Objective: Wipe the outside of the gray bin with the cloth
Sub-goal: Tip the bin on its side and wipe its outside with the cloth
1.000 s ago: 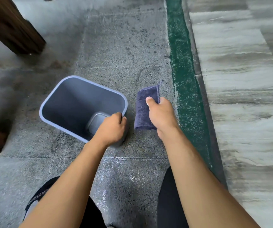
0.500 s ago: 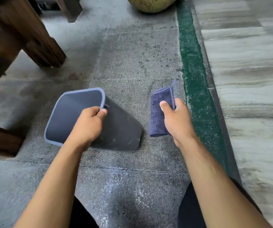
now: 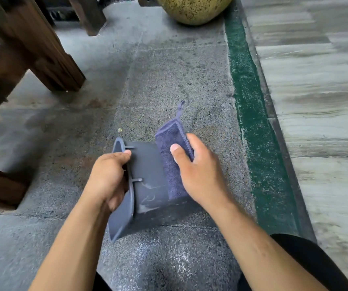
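We hold the gray bin (image 3: 148, 181) tipped on its side, low over the speckled stone floor (image 3: 169, 80), our left hand (image 3: 108, 177) clamped on its rim. Our right hand (image 3: 200, 175) pinches the folded cloth (image 3: 173, 164), thumb on top and fingers closed behind, flat against the bin's upturned outer wall. White smears show beside the cloth. With only 1 hand steadying it, a hard stroke could twist the bin loose, or the cloth could bunch and skip the smears.
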